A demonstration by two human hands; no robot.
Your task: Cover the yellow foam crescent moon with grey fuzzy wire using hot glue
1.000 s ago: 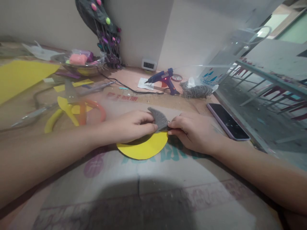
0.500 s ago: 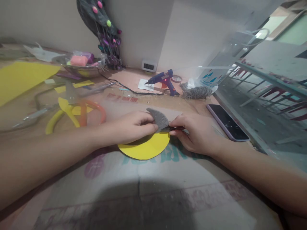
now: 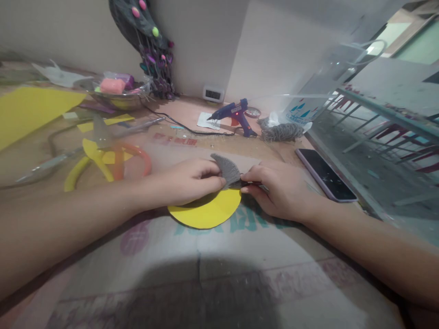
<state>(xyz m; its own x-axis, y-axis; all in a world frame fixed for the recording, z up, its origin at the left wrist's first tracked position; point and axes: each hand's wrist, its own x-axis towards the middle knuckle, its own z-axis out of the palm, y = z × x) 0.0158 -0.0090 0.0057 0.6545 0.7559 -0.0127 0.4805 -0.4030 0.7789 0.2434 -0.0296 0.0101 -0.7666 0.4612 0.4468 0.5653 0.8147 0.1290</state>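
Note:
A grey, ribbed, curved piece, seemingly covered in yarn, is held over the cardboard. My left hand pinches its left side between thumb and fingers. At its lower right end my right hand is closed, thumb and forefinger pinching a thin dark strand or tip that I cannot make out clearly. Below both lies a round yellow paper piece, its upper part hidden by my left hand and the grey piece.
Behind my hands lie a blue glue gun and grey yarn. A phone rests at the right table edge. Scissors with yellow and orange handles, yellow paper and a bowl are on the left. Cardboard covers the table.
Both hands keep nearly the same place and grip. The yellow piece appears shifted very slightly left; otherwise little differs.

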